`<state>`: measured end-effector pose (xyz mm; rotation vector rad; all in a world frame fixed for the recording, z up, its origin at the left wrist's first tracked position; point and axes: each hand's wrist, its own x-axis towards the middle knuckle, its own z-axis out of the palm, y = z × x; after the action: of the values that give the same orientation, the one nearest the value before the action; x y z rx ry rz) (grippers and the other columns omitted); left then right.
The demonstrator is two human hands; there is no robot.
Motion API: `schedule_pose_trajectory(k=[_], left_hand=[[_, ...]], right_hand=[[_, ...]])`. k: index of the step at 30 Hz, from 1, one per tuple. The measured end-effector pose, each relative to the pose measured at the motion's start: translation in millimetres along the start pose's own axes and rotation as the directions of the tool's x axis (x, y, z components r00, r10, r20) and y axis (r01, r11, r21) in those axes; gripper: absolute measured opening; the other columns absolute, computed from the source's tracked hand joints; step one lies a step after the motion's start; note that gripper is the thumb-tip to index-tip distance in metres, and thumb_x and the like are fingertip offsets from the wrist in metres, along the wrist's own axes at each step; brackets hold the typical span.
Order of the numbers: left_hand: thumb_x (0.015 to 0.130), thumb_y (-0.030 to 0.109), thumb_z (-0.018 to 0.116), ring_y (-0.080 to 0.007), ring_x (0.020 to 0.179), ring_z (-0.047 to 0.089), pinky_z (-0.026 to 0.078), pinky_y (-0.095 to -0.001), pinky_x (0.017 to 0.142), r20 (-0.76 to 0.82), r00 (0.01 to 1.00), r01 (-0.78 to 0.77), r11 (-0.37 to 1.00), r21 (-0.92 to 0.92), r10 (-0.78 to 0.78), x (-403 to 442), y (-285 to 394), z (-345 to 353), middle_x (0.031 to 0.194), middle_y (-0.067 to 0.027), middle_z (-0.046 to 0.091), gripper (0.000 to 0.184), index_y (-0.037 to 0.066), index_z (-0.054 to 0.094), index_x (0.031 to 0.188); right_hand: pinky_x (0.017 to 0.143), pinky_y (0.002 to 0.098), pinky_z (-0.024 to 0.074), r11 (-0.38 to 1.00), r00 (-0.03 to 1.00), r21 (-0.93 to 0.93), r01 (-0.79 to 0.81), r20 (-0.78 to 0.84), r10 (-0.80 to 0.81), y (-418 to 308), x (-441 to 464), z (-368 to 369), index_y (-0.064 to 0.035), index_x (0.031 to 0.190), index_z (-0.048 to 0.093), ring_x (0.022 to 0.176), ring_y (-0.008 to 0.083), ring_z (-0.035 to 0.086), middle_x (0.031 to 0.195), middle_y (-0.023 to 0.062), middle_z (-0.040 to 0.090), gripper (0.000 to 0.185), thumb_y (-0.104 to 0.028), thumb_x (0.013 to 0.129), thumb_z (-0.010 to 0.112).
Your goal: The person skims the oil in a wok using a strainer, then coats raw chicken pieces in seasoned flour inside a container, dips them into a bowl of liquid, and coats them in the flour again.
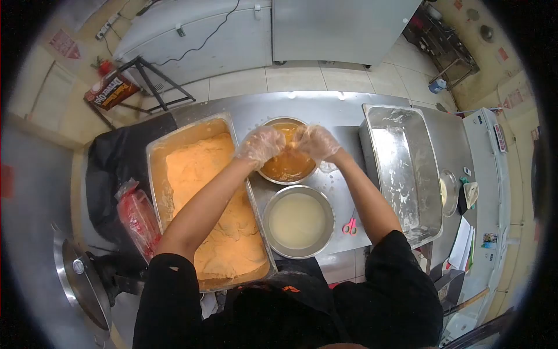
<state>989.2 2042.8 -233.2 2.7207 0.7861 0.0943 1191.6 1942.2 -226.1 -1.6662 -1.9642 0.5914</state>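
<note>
Both my hands wear clear plastic gloves and meet over a round metal bowl (289,173) of orange-brown sauce. My left hand (263,145) is at the bowl's left side with its fingers drawn together. Opposite it, my right hand (317,143) has its fingers curled inward. Something orange-brown and wet seems to be between the fingertips, but what it is cannot be made out. Just below stands a second metal bowl (298,222) with cloudy pale liquid. To the left is a large metal tray (229,124) holding orange powder (197,163).
A deep metal pan (401,168) with white smears stands at the right. Pink-handled scissors (349,226) lie on the steel table (314,100). A red plastic packet (138,215) is beside the powder tray. Papers (461,244) lie far right.
</note>
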Motion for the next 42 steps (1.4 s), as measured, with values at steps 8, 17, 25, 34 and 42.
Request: schedule_pose_trajectory(k=[8, 17, 25, 34, 42], left_hand=[[0.08, 0.017, 0.075, -0.0208, 0.075, 0.07, 0.056, -0.0366, 0.072, -0.027, 0.986, 0.14, 0.901, -0.41, -0.166, -17.8, 25.9, -93.3, 0.083, -0.0101, 0.076, 0.014, 0.01, 0.078, 0.092], [0.079, 0.014, 0.074, -0.0226, 0.075, 0.07, 0.057, -0.0367, 0.073, -0.015, 0.979, 0.189, 0.925, -0.329, -0.205, -7.6, 20.5, -74.7, 0.085, -0.0105, 0.076, 0.015, 0.012, 0.079, 0.094], [0.079, 0.012, 0.071, -0.0291, 0.089, 0.073, 0.057, -0.0384, 0.084, 0.058, 0.971, 0.235, 0.872, -0.43, -0.233, -2.6, 11.1, -46.4, 0.093, -0.015, 0.076, 0.017, 0.011, 0.078, 0.093], [0.081, 0.02, 0.074, -0.0272, 0.09, 0.073, 0.057, -0.0387, 0.084, -0.051, 0.969, 0.2, 0.883, -0.425, -0.244, -39.0, 7.1, -110.1, 0.097, -0.0128, 0.077, 0.02, 0.012, 0.079, 0.099], [0.083, 0.024, 0.075, -0.0205, 0.087, 0.073, 0.056, -0.0333, 0.082, -0.042, 0.934, 0.308, 0.862, -0.403, -0.354, -128.0, -28.7, -219.2, 0.096, -0.0064, 0.078, 0.023, 0.013, 0.078, 0.102]], right_hand=[[0.073, 0.0417, 0.0537, 0.968, 0.972, 0.149, -0.204, -0.089, 0.219, -71.9, 7.5, -75.5, -0.0052, 0.091, 0.07, 0.077, 0.0324, 0.067, 0.083, 0.0175, 0.069, 0.021, -0.025, 0.085, 0.073], [0.072, 0.0425, 0.0534, 0.939, 0.915, 0.133, -0.317, -0.218, 0.339, -56.9, -0.7, -27.6, -0.0059, 0.091, 0.072, 0.077, 0.0323, 0.068, 0.082, 0.0172, 0.07, 0.024, -0.028, 0.082, 0.076], [0.072, 0.0424, 0.0536, 0.932, 0.903, 0.149, -0.329, -0.24, 0.357, -50.5, -2.0, -16.2, -0.0052, 0.093, 0.074, 0.077, 0.0329, 0.069, 0.085, 0.0187, 0.071, 0.027, -0.029, 0.081, 0.076], [0.07, 0.0397, 0.0544, 0.947, 0.939, 0.218, -0.237, -0.199, 0.281, -92.7, 15.7, -40.1, -0.0049, 0.093, 0.074, 0.072, 0.0256, 0.068, 0.081, 0.0158, 0.072, 0.022, -0.024, 0.082, 0.078], [0.072, 0.0391, 0.0537, 0.986, 0.992, 0.114, -0.119, -0.035, 0.124, -231.4, 61.8, -44.8, -0.0054, 0.099, 0.074, 0.075, 0.028, 0.067, 0.081, 0.0164, 0.071, 0.025, -0.022, 0.081, 0.07]])
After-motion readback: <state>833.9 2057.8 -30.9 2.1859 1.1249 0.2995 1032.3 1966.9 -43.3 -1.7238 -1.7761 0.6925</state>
